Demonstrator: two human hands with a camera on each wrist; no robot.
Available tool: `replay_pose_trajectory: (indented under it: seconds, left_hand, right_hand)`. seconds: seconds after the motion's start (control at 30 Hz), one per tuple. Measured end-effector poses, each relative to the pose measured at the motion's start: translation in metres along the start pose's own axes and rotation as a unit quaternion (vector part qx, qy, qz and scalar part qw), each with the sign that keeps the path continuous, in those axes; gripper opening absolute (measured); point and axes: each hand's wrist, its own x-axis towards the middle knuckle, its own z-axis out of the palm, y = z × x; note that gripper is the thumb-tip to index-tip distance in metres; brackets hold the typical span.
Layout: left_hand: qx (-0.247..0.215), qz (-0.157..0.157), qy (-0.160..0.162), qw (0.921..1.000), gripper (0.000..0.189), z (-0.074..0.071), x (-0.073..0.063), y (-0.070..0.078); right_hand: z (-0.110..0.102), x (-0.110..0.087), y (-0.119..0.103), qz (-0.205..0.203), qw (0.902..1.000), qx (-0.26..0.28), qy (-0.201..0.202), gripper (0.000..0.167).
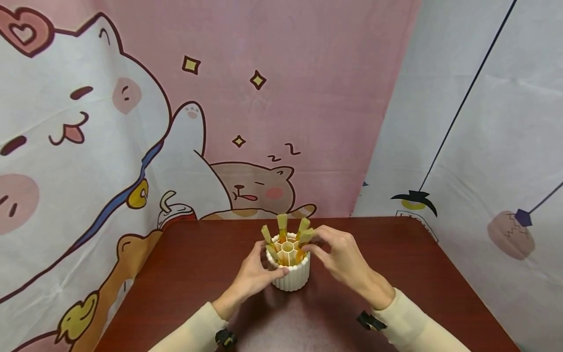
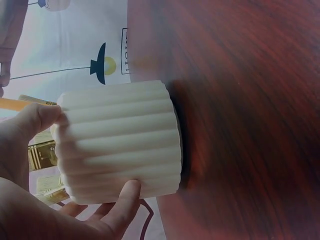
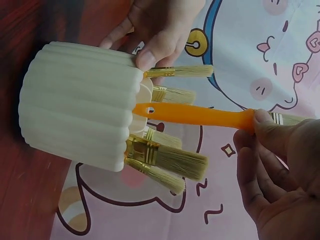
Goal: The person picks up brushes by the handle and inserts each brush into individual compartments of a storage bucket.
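A white ribbed brush holder (image 1: pixel 292 279) with a round divided insert stands on the table. My left hand (image 1: pixel 253 275) grips its left side near the rim, the thumb in front, as the left wrist view of the holder (image 2: pixel 120 145) also shows. My right hand (image 3: pixel 280 170) pinches a paintbrush (image 3: pixel 200 116) by the upper end of its orange handle, just below the ferrule. Its bristles point up, and the holed handle end is at the holder's opening. Several other paintbrushes (image 3: pixel 177 161) with pale bristles and gold ferrules stand in the compartments around the insert, bristles up.
The dark red-brown table (image 1: pixel 198 274) extends around the holder. Behind it hangs a pink and white cloth (image 1: pixel 316 98) printed with cartoon animals, and a pale printed cloth (image 1: pixel 475 146) covers the right side.
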Motion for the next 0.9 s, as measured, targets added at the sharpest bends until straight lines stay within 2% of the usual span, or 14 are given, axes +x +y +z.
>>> replay_pose_trajectory:
  seconds: [0.33, 0.8, 0.9]
  left_hand:
    - [-0.002, 0.006, 0.001, 1.0000, 0.096, 0.000, 0.000, 0.000]
    - [-0.003, 0.013, 0.002, 0.9999, 0.094, 0.001, -0.001, -0.001]
    - [-0.001, 0.011, 0.002, 0.9999, 0.094, 0.001, -0.001, -0.001]
  right_hand:
    - [0.008, -0.003, 0.001, -0.007, 0.9997, 0.002, -0.023, 0.029]
    - [0.021, -0.008, 0.004, -0.069, 0.9973, -0.004, -0.023, 0.036]
    - [0.023, -0.011, 0.006, -0.074, 0.9967, -0.009, -0.029, 0.033]
